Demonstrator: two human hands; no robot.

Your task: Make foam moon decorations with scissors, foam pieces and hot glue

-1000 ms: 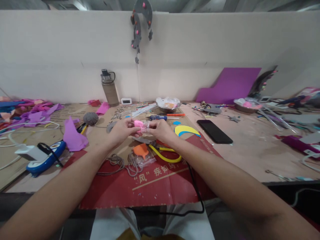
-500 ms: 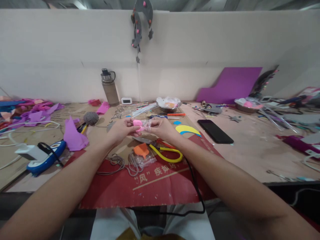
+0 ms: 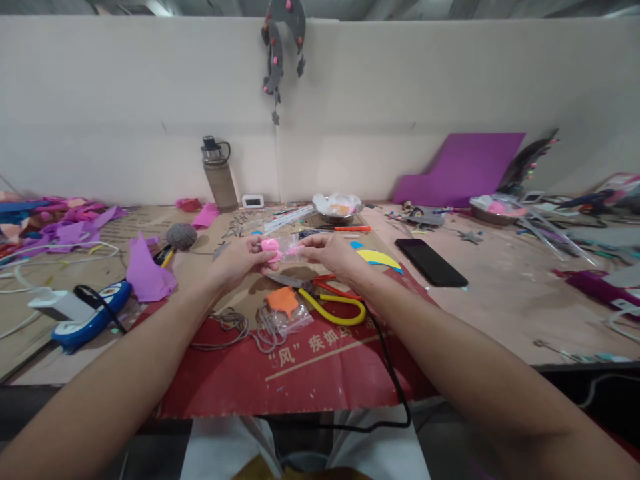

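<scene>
My left hand (image 3: 245, 259) pinches a soft pink lump (image 3: 271, 247), which looks like modelling clay, over the middle of the table. Between my hands shows a small clear plastic bag (image 3: 289, 242). The closed fingertips of my right hand (image 3: 327, 253) are at the bag's right side, with a small bit of pink beside them. Whether they grip the bag or the pink bit is hard to make out. Below lie scissors (image 3: 333, 308) with yellow and red handles, an orange piece (image 3: 283, 301) on a clear zip bag, and grey cord (image 3: 233, 325).
A red printed sheet (image 3: 320, 387) covers the near table. To the right are a yellow crescent (image 3: 377, 259) and a black phone (image 3: 431, 262). Behind stand a bottle (image 3: 220, 177) and a metal bowl (image 3: 337, 215). Grey yarn (image 3: 181, 236) and a blue power strip (image 3: 95, 320) lie left.
My right hand has moved slightly right, away from my left, so more of the clear bag shows between them. The left hand keeps its hold on the pink lump.
</scene>
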